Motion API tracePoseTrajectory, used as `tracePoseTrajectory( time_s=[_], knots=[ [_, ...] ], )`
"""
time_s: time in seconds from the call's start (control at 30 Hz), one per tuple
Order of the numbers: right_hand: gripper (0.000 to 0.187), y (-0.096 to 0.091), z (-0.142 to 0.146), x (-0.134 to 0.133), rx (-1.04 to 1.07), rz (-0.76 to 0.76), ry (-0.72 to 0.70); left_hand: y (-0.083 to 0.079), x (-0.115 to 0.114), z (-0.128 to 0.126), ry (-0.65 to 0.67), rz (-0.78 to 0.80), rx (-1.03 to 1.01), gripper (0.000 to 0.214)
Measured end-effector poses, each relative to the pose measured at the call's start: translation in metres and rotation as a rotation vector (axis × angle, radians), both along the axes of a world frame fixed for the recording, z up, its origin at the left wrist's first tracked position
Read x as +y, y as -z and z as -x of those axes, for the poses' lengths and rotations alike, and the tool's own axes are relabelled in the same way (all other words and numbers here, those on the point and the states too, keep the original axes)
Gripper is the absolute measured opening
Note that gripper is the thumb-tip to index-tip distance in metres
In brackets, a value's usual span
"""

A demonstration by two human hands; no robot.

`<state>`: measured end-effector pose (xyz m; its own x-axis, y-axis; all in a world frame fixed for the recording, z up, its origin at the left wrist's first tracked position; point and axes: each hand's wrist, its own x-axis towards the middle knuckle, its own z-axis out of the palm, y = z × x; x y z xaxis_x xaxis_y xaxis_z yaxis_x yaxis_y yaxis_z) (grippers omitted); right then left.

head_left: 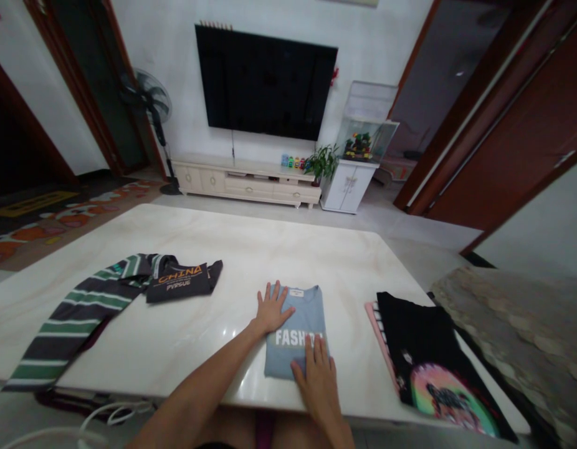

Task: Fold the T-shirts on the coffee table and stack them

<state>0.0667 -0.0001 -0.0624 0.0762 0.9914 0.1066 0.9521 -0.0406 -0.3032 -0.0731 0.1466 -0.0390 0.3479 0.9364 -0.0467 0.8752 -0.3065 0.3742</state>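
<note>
A light blue T-shirt (281,360) with white "FASHION" lettering lies folded into a narrow rectangle on the white table, its collar away from me. My left hand (271,310) rests flat with spread fingers on its upper left edge. Across the lower right part lies my right hand (318,377), palm down with fingers stretched out, covering the end of the lettering. Neither hand grips the cloth.
Left on the table (288,240) are a dark shirt (179,285) marked "CHINA" and a green-striped garment (78,318) hanging over the edge. At right a black shirt (419,330) lies on pink and striped cloth. A white cable (115,411) hangs below the table's left front.
</note>
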Motion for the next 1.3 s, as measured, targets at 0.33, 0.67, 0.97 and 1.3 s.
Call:
tracePoseTrajectory(
  time_s=[0.33, 0.67, 0.97, 1.3],
  knots=[
    [0.039, -0.019, -0.037, 0.024, 0.303, -0.009, 0.228, 0.027, -0.116, 0.019, -0.159, 0.004, -0.460, 0.061],
    [0.035, -0.037, -0.054, -0.017, 0.653, 0.305, 0.156, 0.018, -0.182, 0.032, -0.381, 0.833, -1.338, 0.083],
    [0.055, -0.049, -0.066, -0.055, 1.342, 0.381, 0.441, -0.024, -0.192, 0.019, -0.311, 1.148, -1.575, 0.063],
    [0.066, -0.133, -0.156, -0.070, 1.221, 0.268, 0.404, -0.099, -0.171, -0.053, 0.194, 1.328, -1.600, 0.100]
  ],
)
